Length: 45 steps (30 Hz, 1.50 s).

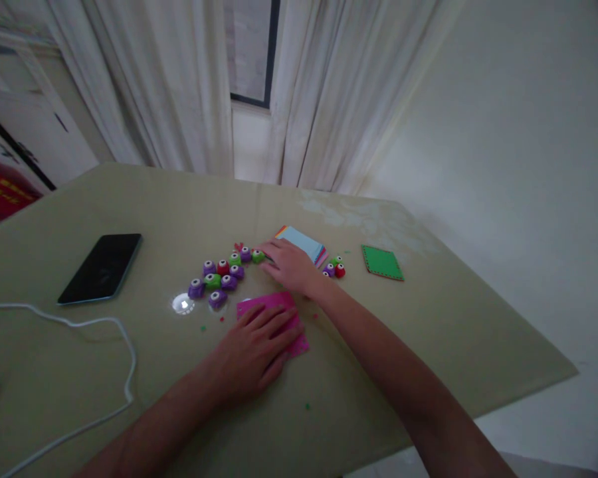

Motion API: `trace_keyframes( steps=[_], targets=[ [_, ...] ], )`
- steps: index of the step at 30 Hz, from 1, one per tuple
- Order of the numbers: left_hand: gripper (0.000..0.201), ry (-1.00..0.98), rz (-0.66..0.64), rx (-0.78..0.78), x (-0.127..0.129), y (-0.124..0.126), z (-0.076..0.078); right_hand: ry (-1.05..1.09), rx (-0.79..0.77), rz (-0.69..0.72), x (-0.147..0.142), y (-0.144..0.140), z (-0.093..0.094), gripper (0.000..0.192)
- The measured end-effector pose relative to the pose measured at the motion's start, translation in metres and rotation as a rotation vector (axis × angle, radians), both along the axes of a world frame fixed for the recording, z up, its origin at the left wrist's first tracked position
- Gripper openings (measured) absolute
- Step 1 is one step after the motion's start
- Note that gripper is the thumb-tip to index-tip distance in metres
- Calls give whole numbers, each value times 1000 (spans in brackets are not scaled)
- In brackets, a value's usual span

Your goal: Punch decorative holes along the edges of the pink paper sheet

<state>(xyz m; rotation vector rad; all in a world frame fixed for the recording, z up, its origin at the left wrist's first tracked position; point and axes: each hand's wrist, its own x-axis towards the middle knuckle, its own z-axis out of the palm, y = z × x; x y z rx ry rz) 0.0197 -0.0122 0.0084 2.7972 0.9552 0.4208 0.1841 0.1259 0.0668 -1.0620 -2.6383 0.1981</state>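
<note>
Pink paper sheet (279, 312) flat on the bench (428, 332), near the front middle, pinned under the left hand (256, 348), fingers spread, grip released. Right hand (289, 264) just beyond, reaching a green punch (258, 255) at the end of a cluster of small purple, green and red punches (219, 279); whether its grip has clenched cannot be told. Stack of coloured paper (303, 242) behind the right hand, green sheet (381, 262) farther right. Black phone (102, 267) and white cable (104, 332) at left.
</note>
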Motion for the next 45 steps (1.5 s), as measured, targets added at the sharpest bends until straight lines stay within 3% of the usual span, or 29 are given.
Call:
trace_keyframes(
  steps=[6, 15, 18, 21, 26, 32, 45],
  targets=[
    [75, -28, 136, -35, -10, 11, -9, -200, 57, -29, -20, 11, -1, 16],
    [85, -44, 185, -98, -17, 17, -7, -241, -30, -21, 11, -23, 1, 24],
    [80, -62, 184, -67, -17, 14, -6, -68, 32, 28, 37, -51, 2, 17],
    [74, -74, 196, -6, -12, 10, -6, 209, 21, -31, 71, -86, -2, 18],
    [87, -52, 233, 16, -5, 9, -7, 360, -213, -172, 110, -119, -21, 21],
    [89, -22, 262, -21, -6, 9, -8, 425, -414, -273, 104, -122, -26, 27],
    [81, -28, 279, -123, -5, 11, -2, 453, -435, -300, 94, -126, -32, 26]
  ],
)
